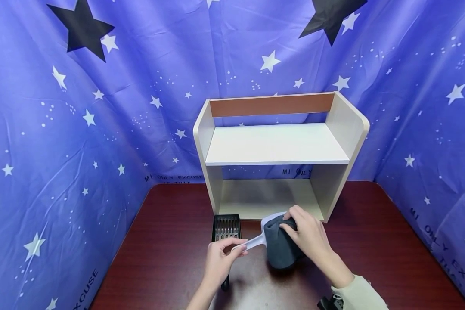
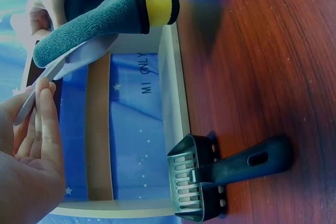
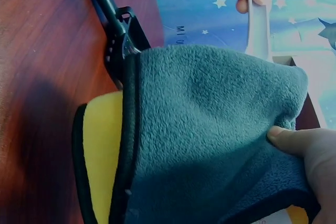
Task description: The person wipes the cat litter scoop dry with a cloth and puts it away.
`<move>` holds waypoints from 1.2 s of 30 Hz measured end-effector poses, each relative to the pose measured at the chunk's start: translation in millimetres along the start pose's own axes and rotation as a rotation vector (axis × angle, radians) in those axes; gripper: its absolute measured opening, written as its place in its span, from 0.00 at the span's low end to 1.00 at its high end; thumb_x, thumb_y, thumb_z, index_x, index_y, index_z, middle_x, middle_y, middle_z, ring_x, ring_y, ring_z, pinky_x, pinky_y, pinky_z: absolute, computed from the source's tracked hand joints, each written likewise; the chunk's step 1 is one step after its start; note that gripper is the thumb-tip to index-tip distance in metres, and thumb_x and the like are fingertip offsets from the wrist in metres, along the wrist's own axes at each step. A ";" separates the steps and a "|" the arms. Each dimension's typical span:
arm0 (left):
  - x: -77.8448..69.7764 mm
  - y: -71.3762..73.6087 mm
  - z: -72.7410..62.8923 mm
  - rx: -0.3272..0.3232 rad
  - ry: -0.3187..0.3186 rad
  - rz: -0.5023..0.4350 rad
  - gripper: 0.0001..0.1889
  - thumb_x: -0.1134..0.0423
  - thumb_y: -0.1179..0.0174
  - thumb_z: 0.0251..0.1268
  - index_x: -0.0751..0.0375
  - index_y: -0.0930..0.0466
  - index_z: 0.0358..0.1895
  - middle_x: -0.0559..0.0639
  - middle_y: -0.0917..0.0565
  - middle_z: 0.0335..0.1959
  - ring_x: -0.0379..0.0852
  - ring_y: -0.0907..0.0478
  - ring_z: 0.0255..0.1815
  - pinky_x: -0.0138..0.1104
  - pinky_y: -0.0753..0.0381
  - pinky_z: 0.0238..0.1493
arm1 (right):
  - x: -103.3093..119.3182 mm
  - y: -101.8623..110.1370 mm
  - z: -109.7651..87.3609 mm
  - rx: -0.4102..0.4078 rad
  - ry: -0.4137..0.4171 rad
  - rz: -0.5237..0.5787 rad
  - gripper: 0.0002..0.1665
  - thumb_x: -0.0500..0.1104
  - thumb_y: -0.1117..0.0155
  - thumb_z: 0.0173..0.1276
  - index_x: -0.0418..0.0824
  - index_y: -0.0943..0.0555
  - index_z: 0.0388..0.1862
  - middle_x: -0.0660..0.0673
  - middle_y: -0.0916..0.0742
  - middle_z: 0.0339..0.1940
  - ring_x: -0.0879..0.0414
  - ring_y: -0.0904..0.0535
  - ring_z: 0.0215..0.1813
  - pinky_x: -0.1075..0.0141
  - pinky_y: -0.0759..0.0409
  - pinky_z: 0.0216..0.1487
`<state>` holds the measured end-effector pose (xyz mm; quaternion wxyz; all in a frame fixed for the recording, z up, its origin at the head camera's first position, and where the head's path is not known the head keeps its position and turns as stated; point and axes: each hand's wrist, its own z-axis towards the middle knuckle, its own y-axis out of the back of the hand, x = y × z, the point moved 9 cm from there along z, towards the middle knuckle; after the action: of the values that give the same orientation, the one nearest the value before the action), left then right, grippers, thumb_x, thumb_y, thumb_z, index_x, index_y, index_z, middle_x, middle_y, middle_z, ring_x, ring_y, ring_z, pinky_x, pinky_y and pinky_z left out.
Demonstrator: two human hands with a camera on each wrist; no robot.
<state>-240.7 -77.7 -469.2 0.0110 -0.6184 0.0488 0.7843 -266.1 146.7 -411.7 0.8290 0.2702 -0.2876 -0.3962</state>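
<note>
In the head view my left hand pinches the slim handle of a white scoop-like utensil between thumb and fingers. My right hand grips a grey-green microfibre cloth, folded over the utensil's wide end, most of which it hides. The cloth's yellow underside shows in the right wrist view, along with its black edging, and the thumb presses on the fuzzy face. From the left wrist view, the pale head peeks out beneath the cloth. Both are held above the table.
A black slotted scoop lies on the dark red wooden table, left of the cloth and near the shelf. Behind stands a white two-level shelf. Blue star-printed curtains enclose the table. A dark object shows by the right sleeve.
</note>
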 end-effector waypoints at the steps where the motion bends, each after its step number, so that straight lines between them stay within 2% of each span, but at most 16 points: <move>1: -0.8 -1.2 -0.2 0.003 -0.006 0.003 0.09 0.70 0.32 0.60 0.73 0.13 0.40 0.68 0.12 0.37 0.35 0.14 0.29 0.33 0.10 0.36 | 0.9 -1.0 -0.8 0.001 0.002 -0.008 0.20 0.41 0.17 0.45 0.48 0.22 0.31 0.55 0.18 0.31 0.57 0.16 0.33 0.60 0.18 0.28; 8: -3.9 -5.9 -0.5 0.010 -0.043 0.031 0.08 0.69 0.32 0.60 0.71 0.13 0.39 0.67 0.11 0.35 0.34 0.14 0.28 0.33 0.10 0.34 | 4.5 -3.1 -6.7 -0.027 0.006 -0.062 0.20 0.42 0.18 0.47 0.47 0.23 0.31 0.54 0.20 0.30 0.55 0.18 0.32 0.60 0.20 0.24; 16: 1.0 -5.3 -0.7 0.018 -0.026 0.024 0.08 0.71 0.32 0.59 0.72 0.13 0.40 0.67 0.11 0.37 0.34 0.14 0.29 0.33 0.10 0.35 | 0.4 -3.8 -8.2 -0.046 -0.015 -0.071 0.19 0.41 0.18 0.47 0.47 0.23 0.32 0.53 0.20 0.30 0.55 0.18 0.31 0.59 0.20 0.23; 28: 4.8 1.2 -2.8 0.024 -0.017 -0.002 0.10 0.70 0.32 0.60 0.74 0.14 0.41 0.69 0.12 0.38 0.35 0.14 0.30 0.34 0.10 0.37 | -10.7 2.6 -6.8 -0.049 -0.065 -0.041 0.19 0.40 0.18 0.48 0.45 0.22 0.32 0.51 0.19 0.31 0.52 0.18 0.32 0.56 0.20 0.26; 36: 0.9 5.1 -2.9 0.026 -0.049 0.015 0.10 0.68 0.32 0.61 0.74 0.14 0.41 0.69 0.12 0.37 0.35 0.13 0.30 0.34 0.10 0.36 | -16.0 7.5 -6.1 -0.043 -0.085 -0.033 0.18 0.39 0.19 0.49 0.44 0.20 0.34 0.51 0.17 0.33 0.53 0.17 0.34 0.55 0.18 0.29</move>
<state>-238.5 -83.1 -470.4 0.0146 -0.5983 0.0632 0.7986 -266.4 165.1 -415.1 0.8151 0.2401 -0.3095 -0.4268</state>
